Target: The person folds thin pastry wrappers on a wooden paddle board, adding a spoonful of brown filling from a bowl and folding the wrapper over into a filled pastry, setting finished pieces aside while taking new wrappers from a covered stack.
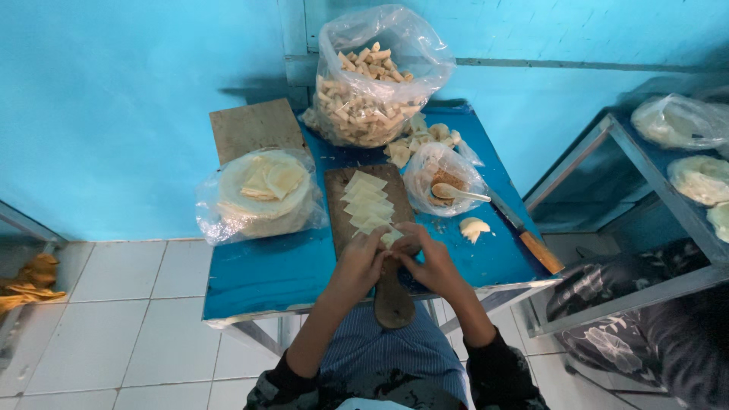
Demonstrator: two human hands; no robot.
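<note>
Striped blue apron [387, 353] nearest, dark sleeves either side. Left hand [363, 262] and right hand [427, 262] meeting at near end of wooden cutting board [357, 228], fingers of both pinched together on one small pale wrapper piece [392, 237]. Piece between the two hands, both equally close. Row of pale square wrappers [367, 201] overlapping along the board, long axis running away from the hands. Board handle pointing back toward the body. Left of board: clear bag of round thin wrappers [262, 190], soft and floppy. Right of board: small bag with brown filling and a spoon [456, 193], then a knife [524, 228] with wooden handle. Beyond board: big bag of chunky pale pieces [368, 83]. Blue table [266, 266], smooth.
</note>
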